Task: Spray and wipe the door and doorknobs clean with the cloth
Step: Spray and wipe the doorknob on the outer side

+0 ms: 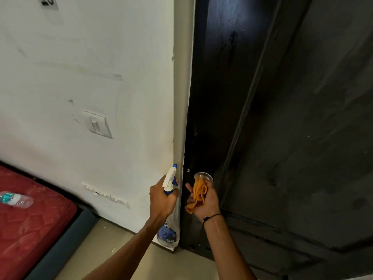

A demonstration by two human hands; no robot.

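Both my hands are full, right at the knob.

My left hand (161, 199) grips the sprayer (169, 184) by its neck, just left of the knob (202, 176); my right hand (205, 199) holds the cloth (198, 196) bunched against the knob, which sticks out of the door (222, 98). The cloth looks soft and light, so I'd wrap it round the hard, likely slick metal. The bottle seems clear plastic (how much liquid is left, I can't tell); a second bottle (15, 199) lies well left on the mattress (30, 229).
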